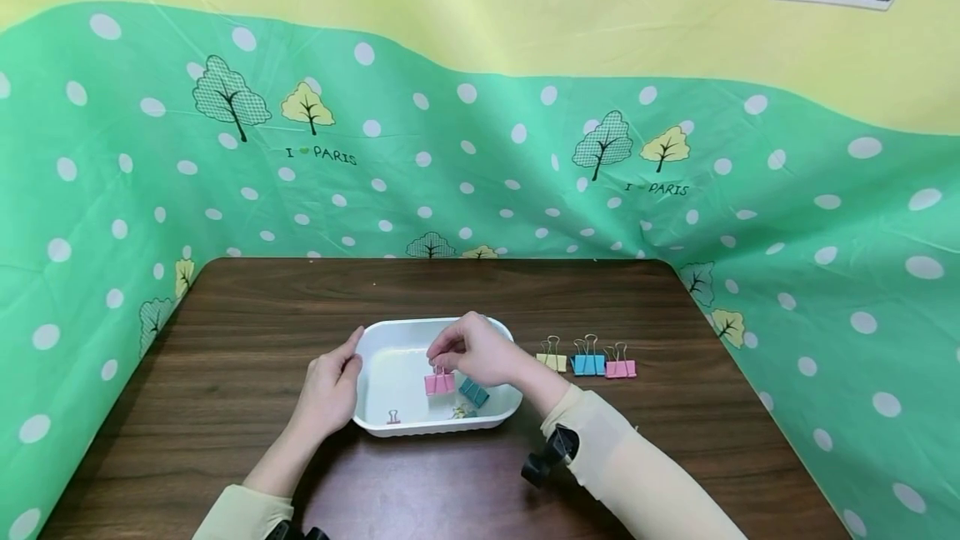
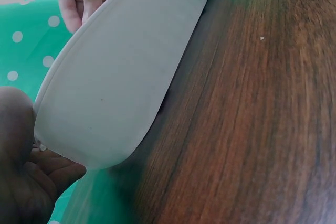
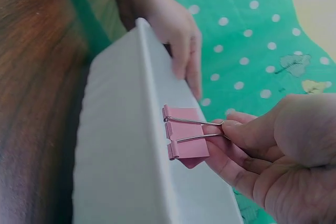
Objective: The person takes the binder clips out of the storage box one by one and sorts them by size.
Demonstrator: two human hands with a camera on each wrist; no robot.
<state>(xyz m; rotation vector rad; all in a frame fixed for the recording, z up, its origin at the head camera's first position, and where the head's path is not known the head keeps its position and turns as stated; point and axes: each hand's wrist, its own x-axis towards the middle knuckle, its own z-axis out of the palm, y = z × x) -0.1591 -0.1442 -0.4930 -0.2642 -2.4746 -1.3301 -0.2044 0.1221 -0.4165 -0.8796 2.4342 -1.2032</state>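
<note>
My right hand (image 1: 480,350) pinches a pink binder clip (image 1: 440,383) by its wire handles, above the white tray (image 1: 386,325). Seen from the right wrist, the pink clip (image 3: 185,132) has its handles between thumb and fingers, with its body pointing away from the hand. My left hand (image 1: 330,386) grips the tray's left end, thumb near the rim; the left wrist view shows that hand (image 2: 31,166) at the tray's outer wall (image 2: 121,77). Inside the tray lie a dark teal binder clip (image 1: 473,392), a small clip (image 1: 393,417) at the front left and a partly visible yellowish clip (image 1: 460,412).
Right of the tray, a yellow binder clip (image 1: 551,362), a blue one (image 1: 588,365) and a pink one (image 1: 621,368) stand in a row with handles up. The brown wooden table (image 1: 262,307) is bordered by a green dotted cloth (image 1: 465,165) behind and at both sides.
</note>
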